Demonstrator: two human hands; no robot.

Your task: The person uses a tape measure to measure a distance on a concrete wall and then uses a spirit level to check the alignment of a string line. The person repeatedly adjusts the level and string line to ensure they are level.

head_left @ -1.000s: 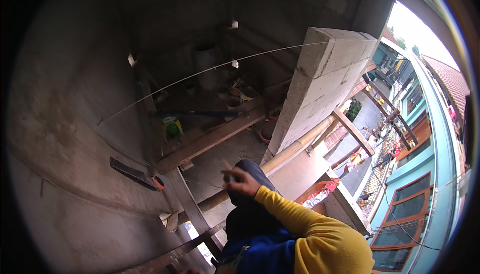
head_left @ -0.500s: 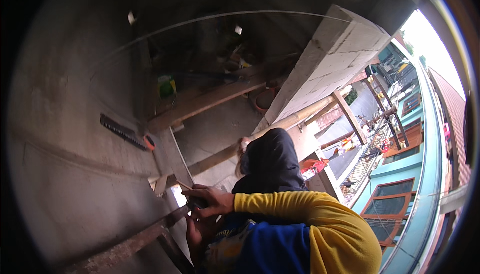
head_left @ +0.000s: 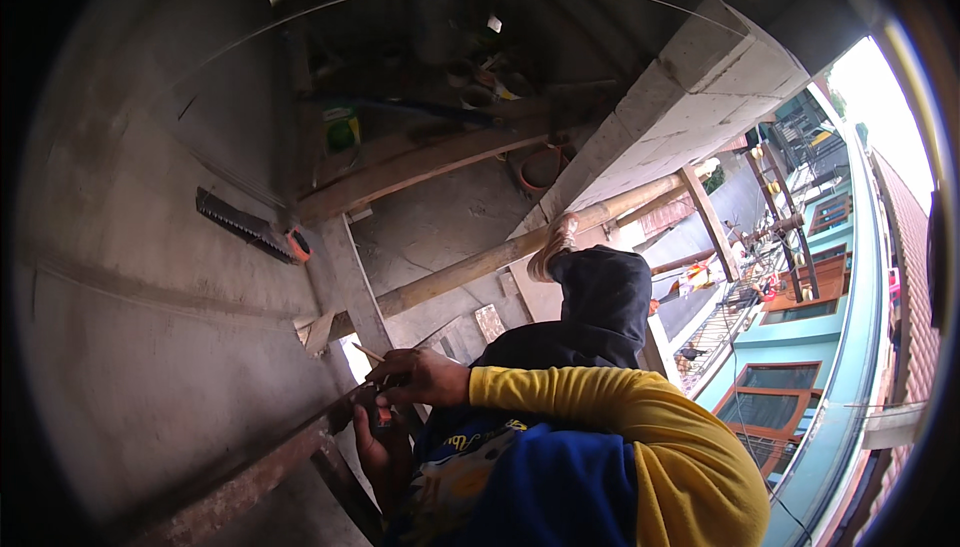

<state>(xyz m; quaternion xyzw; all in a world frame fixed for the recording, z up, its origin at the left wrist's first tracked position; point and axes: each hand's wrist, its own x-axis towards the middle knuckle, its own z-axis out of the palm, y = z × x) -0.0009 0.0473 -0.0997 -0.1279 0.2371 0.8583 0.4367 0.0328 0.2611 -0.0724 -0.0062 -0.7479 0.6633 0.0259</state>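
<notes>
My right hand (head_left: 425, 377), in a yellow sleeve, is closed around a thin pale pencil (head_left: 368, 352) that sticks out past the fingers. Just below it, my left hand (head_left: 382, 455) grips a small dark and red case that looks like a tape measure (head_left: 383, 415). Both hands meet at the upper end of a worn wooden beam (head_left: 240, 492), which slants down to the left along the wall. The fingers partly hide the case, and no drawn-out tape can be made out.
A handsaw (head_left: 245, 225) with an orange handle lies by the grey wall (head_left: 140, 367). A bamboo pole (head_left: 450, 282) and a plank (head_left: 420, 182) cross ahead; my foot (head_left: 555, 247) rests at the pole. A block wall (head_left: 690, 97) stands beyond, with a turquoise house (head_left: 780, 357) right.
My leg has shifted right and up, so the foot now shows at the bamboo pole. The pencil points up more, and the case's red side has come into sight. The view has shifted slightly.
</notes>
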